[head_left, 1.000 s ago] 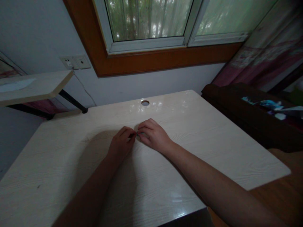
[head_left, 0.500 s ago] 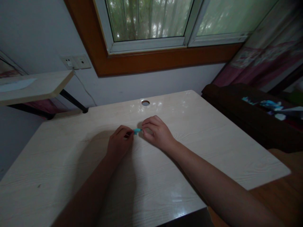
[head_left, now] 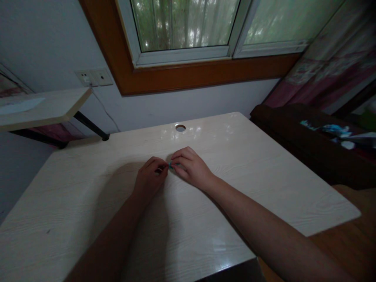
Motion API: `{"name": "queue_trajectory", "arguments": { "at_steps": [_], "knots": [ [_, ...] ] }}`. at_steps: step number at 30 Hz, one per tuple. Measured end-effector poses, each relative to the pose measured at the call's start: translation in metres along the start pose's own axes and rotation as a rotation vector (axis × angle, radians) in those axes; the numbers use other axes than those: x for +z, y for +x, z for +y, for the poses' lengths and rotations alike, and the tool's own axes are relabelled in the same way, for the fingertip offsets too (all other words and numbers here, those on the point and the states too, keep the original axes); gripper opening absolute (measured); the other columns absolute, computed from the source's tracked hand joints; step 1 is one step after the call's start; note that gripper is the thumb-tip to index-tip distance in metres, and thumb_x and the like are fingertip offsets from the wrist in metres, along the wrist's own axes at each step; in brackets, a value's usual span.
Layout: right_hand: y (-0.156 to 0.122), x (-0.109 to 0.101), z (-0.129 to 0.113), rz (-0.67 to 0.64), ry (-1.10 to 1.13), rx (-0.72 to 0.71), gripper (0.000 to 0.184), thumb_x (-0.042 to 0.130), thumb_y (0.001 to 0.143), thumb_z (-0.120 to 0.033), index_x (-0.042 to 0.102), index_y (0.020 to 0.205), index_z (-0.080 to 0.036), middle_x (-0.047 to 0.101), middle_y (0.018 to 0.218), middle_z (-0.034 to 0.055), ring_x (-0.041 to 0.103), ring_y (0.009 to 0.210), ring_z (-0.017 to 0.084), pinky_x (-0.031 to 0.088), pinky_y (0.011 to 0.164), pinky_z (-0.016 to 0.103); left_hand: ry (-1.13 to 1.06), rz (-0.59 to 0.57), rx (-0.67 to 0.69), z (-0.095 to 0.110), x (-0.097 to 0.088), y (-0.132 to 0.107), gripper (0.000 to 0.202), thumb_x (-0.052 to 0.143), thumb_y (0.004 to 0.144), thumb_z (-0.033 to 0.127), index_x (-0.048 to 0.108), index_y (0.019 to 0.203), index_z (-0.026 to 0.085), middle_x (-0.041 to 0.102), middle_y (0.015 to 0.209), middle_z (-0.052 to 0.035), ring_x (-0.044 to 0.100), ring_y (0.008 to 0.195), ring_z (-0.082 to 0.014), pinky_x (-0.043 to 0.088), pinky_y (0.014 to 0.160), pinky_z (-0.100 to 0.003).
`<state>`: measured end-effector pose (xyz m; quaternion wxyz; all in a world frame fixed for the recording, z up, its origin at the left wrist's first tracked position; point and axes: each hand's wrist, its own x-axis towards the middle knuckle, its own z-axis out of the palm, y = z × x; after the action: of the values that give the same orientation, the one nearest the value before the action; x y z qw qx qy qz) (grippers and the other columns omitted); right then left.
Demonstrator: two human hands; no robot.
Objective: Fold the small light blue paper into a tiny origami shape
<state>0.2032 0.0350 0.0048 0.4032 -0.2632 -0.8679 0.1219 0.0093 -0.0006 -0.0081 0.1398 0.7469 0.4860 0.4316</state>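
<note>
Together, two hands (head_left: pixel 173 174), one blue piece (head_left: pixel 170 165)

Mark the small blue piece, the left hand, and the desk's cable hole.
small blue piece (head_left: pixel 170 165), head view, visible sliver between fingertips
left hand (head_left: pixel 149 179), head view, back of hand
cable hole (head_left: pixel 180 127), head view, its centre

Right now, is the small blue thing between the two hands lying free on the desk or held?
Held. The small blue thing sits pinched between the fingertips of the left hand and right hand, mostly hidden, just above the desk.
</note>
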Motion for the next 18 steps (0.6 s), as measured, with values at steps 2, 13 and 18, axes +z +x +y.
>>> {"name": "queue_trajectory", "arguments": {
  "at_steps": [2, 13, 18],
  "knots": [
    [0.001, -0.002, -0.001, -0.017, -0.003, -0.002, 0.008, 0.057, 0.092, -0.018, 0.063, 0.097, -0.020, 0.065, 0.104, 0.0095, 0.056, 0.099, 0.023, 0.048, 0.088, 0.041, 0.000, 0.005, -0.001, 0.000, -0.001, 0.000, 0.006, 0.062, 0.085, 0.014, 0.064, 0.088, 0.019, 0.064, 0.088, -0.0015, 0.064, 0.071, -0.0109, 0.057, 0.069, -0.023],
    [0.000, -0.005, -0.001, -0.033, 0.022, 0.046, 0.011, 0.050, 0.095, -0.019, 0.060, 0.097, -0.019, 0.061, 0.105, 0.0113, 0.055, 0.099, 0.024, 0.048, 0.088, 0.042, 0.021, 0.021, -0.021, -0.001, -0.002, 0.000, 0.008, 0.062, 0.082, 0.012, 0.064, 0.085, 0.018, 0.064, 0.085, -0.0017, 0.063, 0.069, -0.0108, 0.055, 0.069, -0.023],
    [0.000, -0.010, 0.004, 0.073, 0.106, 0.125, 0.011, 0.050, 0.095, -0.019, 0.060, 0.095, -0.019, 0.059, 0.103, 0.0104, 0.056, 0.098, 0.022, 0.048, 0.088, 0.041, 0.020, 0.092, -0.086, -0.011, -0.006, 0.002, 0.002, 0.064, 0.083, 0.017, 0.065, 0.083, 0.018, 0.064, 0.084, -0.0018, 0.064, 0.068, -0.0116, 0.056, 0.066, -0.023]
  ]
}}
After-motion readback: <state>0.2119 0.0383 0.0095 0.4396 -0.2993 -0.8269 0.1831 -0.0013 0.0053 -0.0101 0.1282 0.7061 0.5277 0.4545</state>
